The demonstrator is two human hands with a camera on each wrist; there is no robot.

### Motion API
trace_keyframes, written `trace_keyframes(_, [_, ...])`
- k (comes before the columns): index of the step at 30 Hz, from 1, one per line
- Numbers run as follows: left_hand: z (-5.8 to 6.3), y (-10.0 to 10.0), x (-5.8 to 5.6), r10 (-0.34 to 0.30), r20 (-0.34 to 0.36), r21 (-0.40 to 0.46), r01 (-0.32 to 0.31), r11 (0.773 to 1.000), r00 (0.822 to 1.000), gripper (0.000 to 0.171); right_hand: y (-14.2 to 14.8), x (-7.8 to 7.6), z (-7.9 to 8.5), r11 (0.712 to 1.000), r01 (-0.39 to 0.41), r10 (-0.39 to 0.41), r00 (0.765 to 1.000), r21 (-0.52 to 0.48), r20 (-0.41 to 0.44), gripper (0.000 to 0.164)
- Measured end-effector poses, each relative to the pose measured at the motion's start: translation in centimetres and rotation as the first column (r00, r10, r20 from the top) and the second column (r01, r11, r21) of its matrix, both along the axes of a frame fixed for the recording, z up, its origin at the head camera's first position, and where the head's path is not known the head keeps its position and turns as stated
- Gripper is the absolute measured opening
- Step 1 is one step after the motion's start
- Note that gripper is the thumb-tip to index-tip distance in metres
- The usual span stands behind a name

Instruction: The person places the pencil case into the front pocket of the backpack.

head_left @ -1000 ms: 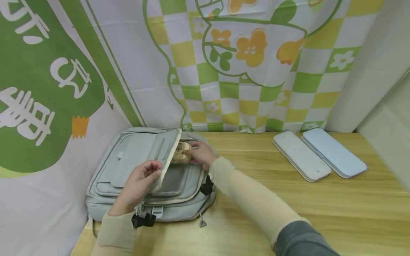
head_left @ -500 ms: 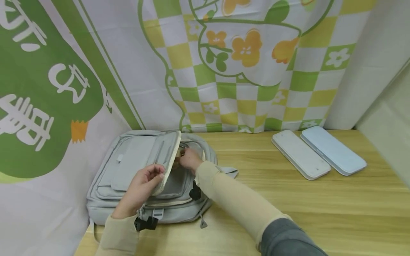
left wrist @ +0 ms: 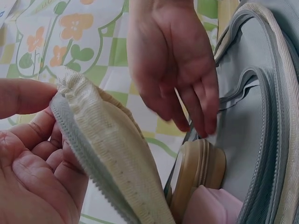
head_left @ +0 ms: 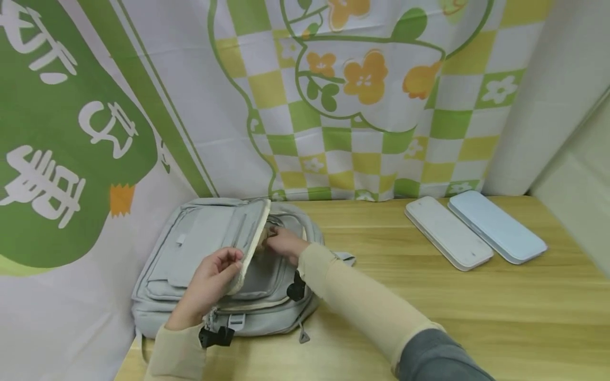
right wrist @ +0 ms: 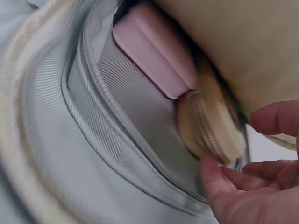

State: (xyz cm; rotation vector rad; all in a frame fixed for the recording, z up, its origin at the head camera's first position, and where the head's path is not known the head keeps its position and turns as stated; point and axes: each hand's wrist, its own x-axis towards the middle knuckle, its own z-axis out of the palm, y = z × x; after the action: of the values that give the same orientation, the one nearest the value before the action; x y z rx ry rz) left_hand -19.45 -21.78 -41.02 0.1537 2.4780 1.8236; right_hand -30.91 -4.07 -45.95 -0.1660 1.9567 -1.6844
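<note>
A light grey backpack [head_left: 162, 270] lies on its back with its front panel [head_left: 214, 233] lifted. My left hand [head_left: 207, 286] pinches the panel's cream-trimmed zip edge [left wrist: 112, 140] between thumb and fingers. My right hand [head_left: 287, 245] reaches into the bag's mouth. Seen from the left wrist, its fingers extend loosely just above a tan zippered case [left wrist: 189, 172]. In the right wrist view, the thumb stands apart from the case while a fingertip is right at its end. Beside it in the compartment sits a pink case [right wrist: 154, 51].
At the right rear of the wooden table [head_left: 381, 317] lie a white flat case [head_left: 448, 233] and a pale blue one [head_left: 498, 227], side by side. A patterned curtain [head_left: 381, 148] hangs behind. The bag's strap [head_left: 345, 258] sticks out to its right.
My right hand has carried the tan case leftward into the backpack and let go of it. My left hand has kept its hold on the lifted panel.
</note>
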Motion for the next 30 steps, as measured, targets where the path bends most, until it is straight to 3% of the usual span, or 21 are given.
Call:
trace_keyframes(7, [0.2,-0.4,-0.2,0.031,0.001,0.001,-0.031,1.000,1.000,0.015,4.4,0.2,1.3,0.992,-0.056,0.058,0.998,-0.117,0.017,0.052])
trace_keyframes(16, [-0.3,0.0,0.3,0.030,0.013,0.015,-0.030,0.999,0.999,0.015,10.4,1.4,1.8,0.994,-0.083,0.084,0.996,-0.077,0.019,0.047])
trace_keyframes(24, [0.0,-0.3,0.4,0.054,0.050,-0.012,-0.054,0.998,0.997,0.017,15.3,1.1,1.8,0.996,-0.085,0.086,0.996,-0.020,0.023,0.049])
trace_keyframes(30, [0.3,-0.4,0.3,0.074,0.052,-0.031,-0.072,0.997,0.996,0.019,19.9,0.9,1.5,0.999,-0.043,0.043,0.999,0.013,0.017,0.050])
